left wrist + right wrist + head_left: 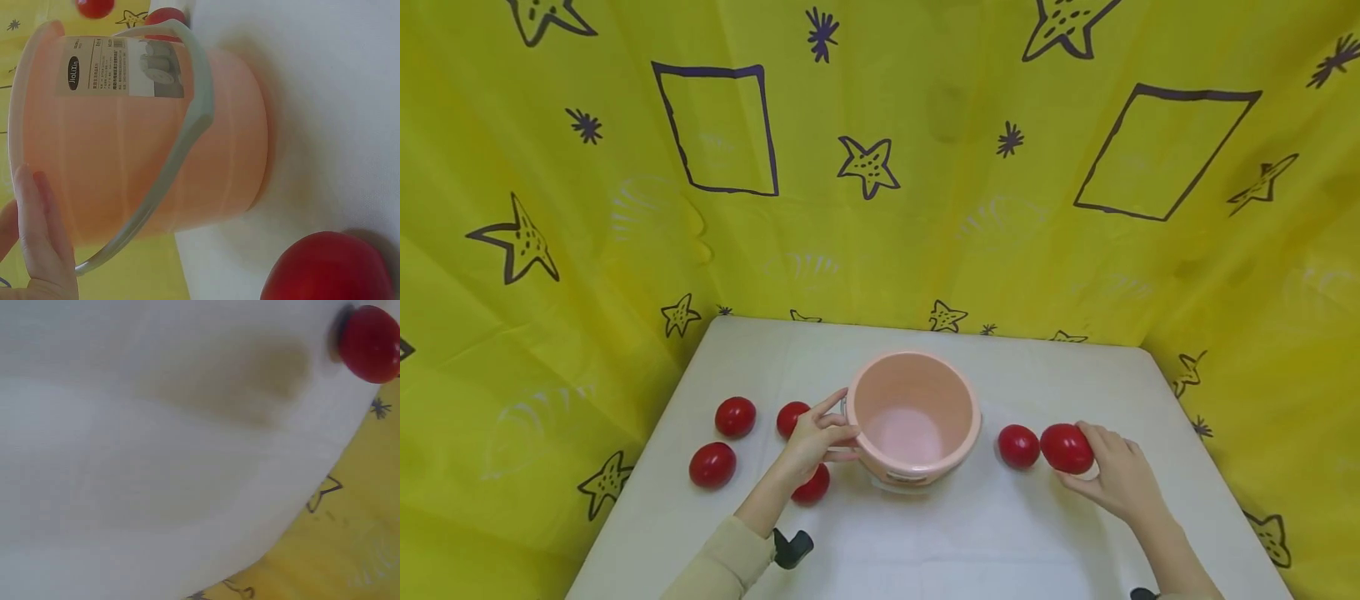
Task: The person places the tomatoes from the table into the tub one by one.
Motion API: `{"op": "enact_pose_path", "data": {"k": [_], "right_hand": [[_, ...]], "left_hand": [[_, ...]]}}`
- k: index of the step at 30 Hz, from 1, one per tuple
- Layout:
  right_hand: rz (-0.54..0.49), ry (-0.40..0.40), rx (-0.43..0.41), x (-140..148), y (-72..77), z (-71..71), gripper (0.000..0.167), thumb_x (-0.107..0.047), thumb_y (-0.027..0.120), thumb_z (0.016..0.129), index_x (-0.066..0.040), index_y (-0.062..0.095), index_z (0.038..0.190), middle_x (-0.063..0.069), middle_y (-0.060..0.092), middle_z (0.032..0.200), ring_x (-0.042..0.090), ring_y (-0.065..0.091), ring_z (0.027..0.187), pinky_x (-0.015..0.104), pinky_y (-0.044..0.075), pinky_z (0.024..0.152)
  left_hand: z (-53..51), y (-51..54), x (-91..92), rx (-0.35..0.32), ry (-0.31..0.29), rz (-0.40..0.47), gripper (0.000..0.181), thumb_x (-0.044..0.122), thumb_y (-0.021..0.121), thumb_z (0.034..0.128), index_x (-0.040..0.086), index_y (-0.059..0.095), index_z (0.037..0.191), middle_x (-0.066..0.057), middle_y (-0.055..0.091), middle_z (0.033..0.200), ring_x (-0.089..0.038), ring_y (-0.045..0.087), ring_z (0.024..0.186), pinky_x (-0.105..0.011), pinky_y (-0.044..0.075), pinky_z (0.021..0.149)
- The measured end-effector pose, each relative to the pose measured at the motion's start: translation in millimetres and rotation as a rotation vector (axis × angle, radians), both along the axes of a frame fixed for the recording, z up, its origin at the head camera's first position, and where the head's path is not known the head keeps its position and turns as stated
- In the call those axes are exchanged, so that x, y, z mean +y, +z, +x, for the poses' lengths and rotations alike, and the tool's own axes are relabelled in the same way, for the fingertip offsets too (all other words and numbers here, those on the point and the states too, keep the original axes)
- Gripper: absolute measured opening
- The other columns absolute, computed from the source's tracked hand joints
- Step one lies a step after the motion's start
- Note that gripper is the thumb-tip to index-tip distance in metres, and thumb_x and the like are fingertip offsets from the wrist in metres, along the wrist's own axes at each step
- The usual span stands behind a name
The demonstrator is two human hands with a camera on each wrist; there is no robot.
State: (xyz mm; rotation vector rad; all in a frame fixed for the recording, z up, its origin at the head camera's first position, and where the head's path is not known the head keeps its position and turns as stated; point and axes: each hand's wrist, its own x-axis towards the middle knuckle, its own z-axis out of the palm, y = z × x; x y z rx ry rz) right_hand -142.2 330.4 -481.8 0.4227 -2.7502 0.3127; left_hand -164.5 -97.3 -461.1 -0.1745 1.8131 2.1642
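Note:
A pink bucket (912,467) with a pale grey handle (165,169) stands upright on the white table. My left hand (820,437) grips its left rim, and in the left wrist view the fingers (39,231) lie along the outer wall. My right hand (1123,475) holds a smooth red egg-shaped ball (1067,448) between thumb and fingers, right of the bucket. Another red ball (1018,447) lies just left of the held one. The right wrist view shows a red ball (370,345) at the upper right but no hand.
Left of the bucket lie more red balls: one (735,417) farther back, one (712,465) nearer, one (793,418) behind my left hand and one (810,485) partly under it. A yellow patterned curtain (925,233) borders the white table (917,533) at the back and sides.

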Motion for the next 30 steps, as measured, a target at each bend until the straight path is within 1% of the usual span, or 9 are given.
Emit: {"op": "enact_pose_path", "data": {"k": [4,8,11,13,17,21,22,26,30], "right_hand": [[0.03,0.058,0.049,-18.6,24.8,-16.2,0.077,-0.034,0.083,0.054,0.0,0.05,0.114,0.021,0.058,0.105,0.036,0.051,0.095,0.058,0.041,0.078],[0.047,0.098,0.027,-41.9,48.6,-30.0,0.082,-0.035,0.084,0.054,0.001,0.049,0.119,0.022,0.055,0.112,0.038,0.048,0.102,0.059,0.039,0.084],[0.053,0.142,0.016,-61.2,62.1,-40.9,0.084,-0.036,0.084,0.055,0.001,0.049,0.121,0.021,0.054,0.115,0.037,0.047,0.105,0.059,0.038,0.086],[0.059,0.184,0.033,-73.8,67.8,-48.6,0.083,-0.038,0.083,0.056,0.0,0.05,0.121,0.02,0.055,0.115,0.037,0.047,0.106,0.058,0.038,0.087],[0.076,0.276,0.095,-98.4,72.2,-62.0,0.08,-0.043,0.08,0.058,-0.002,0.051,0.121,0.017,0.056,0.116,0.034,0.048,0.107,0.056,0.039,0.088],[0.075,0.355,0.12,-124.1,69.7,-71.5,0.075,-0.045,0.076,0.061,-0.004,0.053,0.12,0.015,0.056,0.115,0.032,0.049,0.106,0.053,0.04,0.088],[0.074,0.371,0.119,-130.6,68.4,-73.6,0.074,-0.046,0.075,0.062,-0.004,0.053,0.12,0.014,0.056,0.115,0.031,0.049,0.106,0.052,0.04,0.089],[0.096,0.405,0.091,-156.1,62.9,-80.9,0.073,-0.048,0.073,0.064,-0.006,0.052,0.121,0.013,0.055,0.117,0.029,0.048,0.108,0.049,0.04,0.09],[0.142,0.424,0.047,-176.6,56.5,-86.9,0.074,-0.049,0.071,0.068,-0.007,0.05,0.125,0.012,0.052,0.12,0.028,0.046,0.111,0.049,0.04,0.091]], "left_hand": [[0.4,0.7,0.1,-0.005,0.0,-0.005,0.069,0.002,0.065,0.0823,0.014,0.033,0.142,-0.008,0.058,0.084,-0.023,0.067,0.076,-0.04,0.054,0.065],[0.0,1.2,0.4,-0.011,-0.006,-0.009,0.067,0.001,0.063,0.0831,0.014,0.033,0.142,-0.009,0.059,0.084,-0.023,0.067,0.074,-0.04,0.054,0.064],[0.2,2.0,0.8,-0.016,-0.007,-0.004,0.066,-0.001,0.062,0.0837,0.014,0.033,0.142,-0.009,0.059,0.084,-0.023,0.067,0.073,-0.04,0.054,0.064],[0.5,2.9,1.3,-0.017,-0.005,-0.005,0.066,-0.001,0.061,0.0838,0.014,0.033,0.142,-0.009,0.059,0.084,-0.023,0.067,0.072,-0.04,0.054,0.064],[0.3,4.0,2.4,-0.02,0.003,-0.012,0.067,0.001,0.063,0.0832,0.014,0.033,0.142,-0.009,0.058,0.084,-0.024,0.067,0.073,-0.04,0.054,0.064],[0.9,7.4,2.7,-0.033,0.0,-0.017,0.068,0.003,0.064,0.0833,0.013,0.032,0.142,-0.008,0.058,0.084,-0.023,0.067,0.074,-0.039,0.054,0.065],[2.3,11.2,2.8,-0.036,-0.004,-0.018,0.068,0.002,0.063,0.0836,0.013,0.031,0.143,-0.008,0.058,0.084,-0.022,0.067,0.074,-0.039,0.054,0.066],[2.7,13.0,2.5,-0.042,-0.004,-0.027,0.068,0.001,0.063,0.0832,0.013,0.032,0.142,-0.009,0.058,0.084,-0.021,0.067,0.073,-0.039,0.054,0.065],[1.2,9.0,2.4,-0.045,0.0,-0.035,0.068,0.001,0.064,0.0826,0.015,0.033,0.142,-0.01,0.057,0.085,-0.022,0.067,0.073,-0.038,0.054,0.063]]}}
